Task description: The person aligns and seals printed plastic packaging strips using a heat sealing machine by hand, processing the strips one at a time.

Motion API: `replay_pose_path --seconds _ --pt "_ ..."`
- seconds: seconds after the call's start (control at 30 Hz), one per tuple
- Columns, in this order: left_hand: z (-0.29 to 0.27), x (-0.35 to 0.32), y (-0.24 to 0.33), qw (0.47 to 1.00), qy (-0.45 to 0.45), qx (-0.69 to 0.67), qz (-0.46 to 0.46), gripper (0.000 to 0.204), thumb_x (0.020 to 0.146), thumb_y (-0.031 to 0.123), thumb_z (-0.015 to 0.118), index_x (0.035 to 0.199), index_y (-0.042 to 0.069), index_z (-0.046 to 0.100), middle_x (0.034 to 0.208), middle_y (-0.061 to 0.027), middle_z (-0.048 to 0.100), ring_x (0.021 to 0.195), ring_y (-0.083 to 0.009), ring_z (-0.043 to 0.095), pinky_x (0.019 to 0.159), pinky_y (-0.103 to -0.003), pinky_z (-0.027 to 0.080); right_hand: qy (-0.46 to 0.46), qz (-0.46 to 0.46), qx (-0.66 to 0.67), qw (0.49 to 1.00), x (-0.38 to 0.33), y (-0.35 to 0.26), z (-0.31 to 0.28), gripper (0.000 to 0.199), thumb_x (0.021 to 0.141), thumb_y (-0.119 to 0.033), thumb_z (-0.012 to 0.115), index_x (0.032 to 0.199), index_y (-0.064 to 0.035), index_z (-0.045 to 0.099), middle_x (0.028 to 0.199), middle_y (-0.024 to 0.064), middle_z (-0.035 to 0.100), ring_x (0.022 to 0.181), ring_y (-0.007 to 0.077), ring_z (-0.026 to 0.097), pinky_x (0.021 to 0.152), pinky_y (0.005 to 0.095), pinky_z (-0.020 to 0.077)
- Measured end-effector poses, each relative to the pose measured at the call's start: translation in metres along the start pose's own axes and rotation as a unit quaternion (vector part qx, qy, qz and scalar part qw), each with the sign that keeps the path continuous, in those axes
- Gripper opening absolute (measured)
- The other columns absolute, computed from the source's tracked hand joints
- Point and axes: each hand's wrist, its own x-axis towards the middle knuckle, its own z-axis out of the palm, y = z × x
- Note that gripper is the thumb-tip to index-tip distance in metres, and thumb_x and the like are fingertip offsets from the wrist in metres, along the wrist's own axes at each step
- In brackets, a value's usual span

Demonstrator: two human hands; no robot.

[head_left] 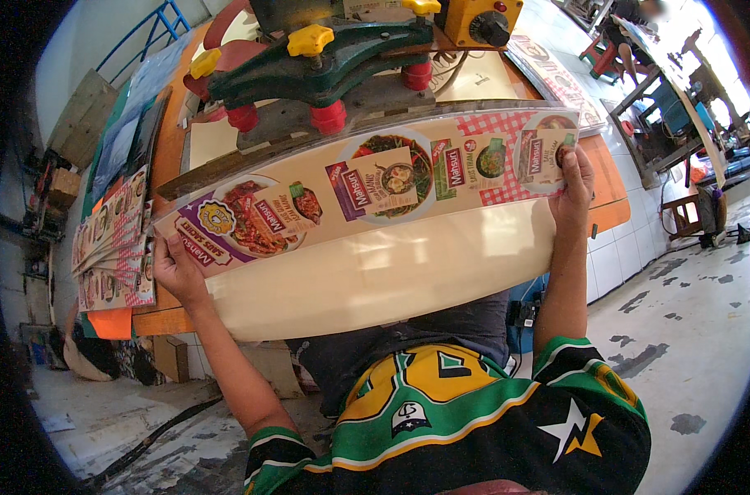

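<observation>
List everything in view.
Printed strip: one, multicoloured, centre
Plain panel: one, cream, along strip's lower edge
Table: one, orange, behind strip
Printed sheets: several, multicoloured, table's left and upper right
Machine: one, dark green, behind strip
Knobs: three, yellow, on machine
Cylinders: three, red, on machine
Control box: one, yellow, top
Co-worker: one, dark-clothed, upper right
Floor: one, whitish, below
Shirt: one, green-black-yellow, bottom
Left hand: one, bare, strip's left end
Right hand: one, bare, strip's right end

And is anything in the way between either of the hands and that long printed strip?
Nothing visible: the left hand holds the printed strip at its left end, and the right hand at its right. The green machine stands beyond the strip's far edge, not between it and the hands.
</observation>
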Motion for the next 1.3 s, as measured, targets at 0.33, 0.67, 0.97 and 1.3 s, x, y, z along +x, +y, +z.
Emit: replay_pose_path --seconds 0.33,0.67,0.97,1.3 --pt "0.003 -0.001 0.001 0.999 0.030 -0.009 -0.026 0.036 0.099 0.032 0.057 0.099 -0.004 0.060 0.085 -0.0022 0.064 0.078 -0.0072 0.055 0.070 -0.022 0.046 0.002 0.010 -0.017 1.000 -0.001 0.001 -0.005 0.032 0.095 -0.025 0.062 0.108 0.0047 0.061 0.098 0.0046 0.063 0.089 0.0105 0.058 0.079 0.0251 0.0468" --pt "0.010 0.001 0.006 0.999 0.048 -0.001 -0.008 0.038 0.099 0.033 0.056 0.098 -0.004 0.060 0.083 -0.0026 0.063 0.074 -0.0076 0.054 0.064 -0.024 0.045 0.019 0.008 -0.018 1.000 -0.003 0.002 -0.004 0.029 0.092 -0.023 0.064 0.103 0.0040 0.063 0.096 0.0048 0.065 0.088 0.0111 0.058 0.079 0.0271 0.0467" --pt "-0.006 0.002 -0.014 0.999 0.024 -0.048 -0.005 0.036 0.099 0.031 0.056 0.099 -0.005 0.059 0.083 -0.0036 0.063 0.071 -0.0070 0.054 0.062 -0.023 0.046 -0.017 0.018 -0.015 1.000 0.000 -0.001 0.002 0.028 0.094 -0.021 0.062 0.103 0.0051 0.064 0.096 0.0046 0.065 0.086 0.0097 0.058 0.078 0.0253 0.0468" --pt "0.011 -0.004 0.018 0.998 0.051 0.002 -0.023 0.037 0.100 0.034 0.055 0.097 -0.003 0.057 0.086 -0.0032 0.062 0.077 -0.0087 0.053 0.070 -0.024 0.045 -0.074 0.065 -0.221 0.970 -0.003 -0.004 0.004 0.029 0.094 -0.024 0.063 0.101 0.0045 0.065 0.089 0.0007 0.066 0.079 0.0065 0.056 0.069 0.0239 0.0454"
